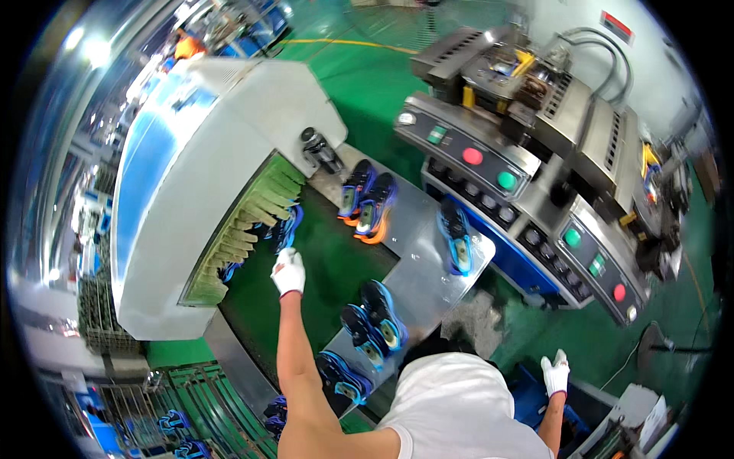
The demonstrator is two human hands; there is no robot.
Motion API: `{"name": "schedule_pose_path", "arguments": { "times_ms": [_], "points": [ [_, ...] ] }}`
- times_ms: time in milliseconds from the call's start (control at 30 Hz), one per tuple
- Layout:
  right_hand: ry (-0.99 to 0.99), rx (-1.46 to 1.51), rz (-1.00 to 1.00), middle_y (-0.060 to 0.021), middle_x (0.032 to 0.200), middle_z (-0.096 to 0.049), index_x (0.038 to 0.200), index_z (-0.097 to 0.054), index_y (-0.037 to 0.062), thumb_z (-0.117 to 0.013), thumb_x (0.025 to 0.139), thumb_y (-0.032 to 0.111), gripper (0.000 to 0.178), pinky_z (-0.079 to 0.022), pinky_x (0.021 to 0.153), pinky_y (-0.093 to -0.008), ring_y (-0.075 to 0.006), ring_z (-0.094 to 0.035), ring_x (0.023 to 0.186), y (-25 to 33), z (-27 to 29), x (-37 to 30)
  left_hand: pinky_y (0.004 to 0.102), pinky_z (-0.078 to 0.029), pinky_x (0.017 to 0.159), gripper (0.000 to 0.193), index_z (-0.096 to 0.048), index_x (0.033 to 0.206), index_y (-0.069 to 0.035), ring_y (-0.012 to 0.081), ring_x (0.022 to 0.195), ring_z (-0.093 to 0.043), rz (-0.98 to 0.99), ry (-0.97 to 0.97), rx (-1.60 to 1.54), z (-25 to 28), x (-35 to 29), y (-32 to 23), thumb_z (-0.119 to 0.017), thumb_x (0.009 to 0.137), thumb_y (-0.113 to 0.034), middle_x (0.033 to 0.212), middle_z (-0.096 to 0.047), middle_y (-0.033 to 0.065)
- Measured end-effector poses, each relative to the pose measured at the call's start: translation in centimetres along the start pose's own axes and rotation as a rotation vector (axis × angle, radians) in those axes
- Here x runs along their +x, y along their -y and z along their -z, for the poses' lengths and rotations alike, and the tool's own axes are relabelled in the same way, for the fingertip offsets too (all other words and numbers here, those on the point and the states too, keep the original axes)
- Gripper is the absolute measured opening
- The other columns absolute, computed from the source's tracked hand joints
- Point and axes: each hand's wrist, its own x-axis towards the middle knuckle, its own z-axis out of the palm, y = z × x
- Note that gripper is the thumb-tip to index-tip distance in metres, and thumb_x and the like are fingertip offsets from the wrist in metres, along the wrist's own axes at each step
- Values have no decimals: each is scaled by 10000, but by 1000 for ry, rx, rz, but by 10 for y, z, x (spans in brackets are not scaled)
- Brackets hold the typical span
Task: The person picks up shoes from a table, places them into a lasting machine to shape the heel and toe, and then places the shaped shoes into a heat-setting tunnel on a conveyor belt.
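Note:
My left hand [289, 272], in a white glove, reaches over the dark green conveyor belt [264, 306]. Its fingers look curled, right at the near end of a blue-and-black shoe [288, 228]; whether they grip it I cannot make out. That shoe lies by the green strip curtain [252, 222] of a white machine [206, 145]. Part of another blue shoe [229, 271] shows beneath the strips. Away to the right, my gloved right hand [556, 372] hangs low with fingers stretched out, holding nothing visible.
Orange-soled dark shoes [369, 200] and a black bottle [322, 151] stand beyond the belt. Blue-soled shoes [375, 323] line the metal ledge [417, 287], with a single shoe [456, 236] at its right corner. A button-panelled press machine [497, 164] stands to the right; a rack [206, 398] lower left.

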Motion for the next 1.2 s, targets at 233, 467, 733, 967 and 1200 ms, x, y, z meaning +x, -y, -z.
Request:
{"name": "schedule_pose_path", "arguments": {
  "times_ms": [233,467,733,967,1200],
  "points": [
    [347,-670,-270,-219,1180,-720,1168,-708,-9,-792,822,251,440,-529,953,-435,-332,-672,1143,75,5,-2,518,-462,1063,649,-570,1383,-149,362,1295,-558,206,218,95,-48,71,149,-830,790,-194,1395,-606,111],
    [195,-635,-258,-178,1046,-708,1182,-666,20,-781,811,315,488,-548,848,-437,-320,-678,950,142,20,-3,477,-482,1061,863,-579,1385,-66,384,1287,-580,310,259,81,-182,155,179,-900,684,-454,1406,-618,187],
    [517,-132,129,-241,1483,-547,1493,-441,-41,-739,930,220,688,-390,1180,-405,-298,-497,1427,342,-102,40,422,-554,954,690,-622,1269,-19,302,1080,-699,376,352,-419,-102,91,111,-929,682,-213,1217,-713,176],
    [867,-156,767,-263,1513,-504,1531,-411,-31,-825,848,452,934,-376,1192,-434,-362,-494,1413,532,-136,-8,352,-567,973,699,-575,1310,-3,183,1078,-682,310,901,-1078,4,-22,-24,-902,692,-14,1194,-696,94],
    [1024,29,760,-201,1104,-714,1271,-613,88,-742,856,599,670,-556,815,-417,-369,-703,896,498,-111,15,377,-508,1016,517,-545,1386,-4,215,1149,-641,-239,888,-1011,20,-78,-167,-664,899,-129,1250,-674,111]
  ]
}}
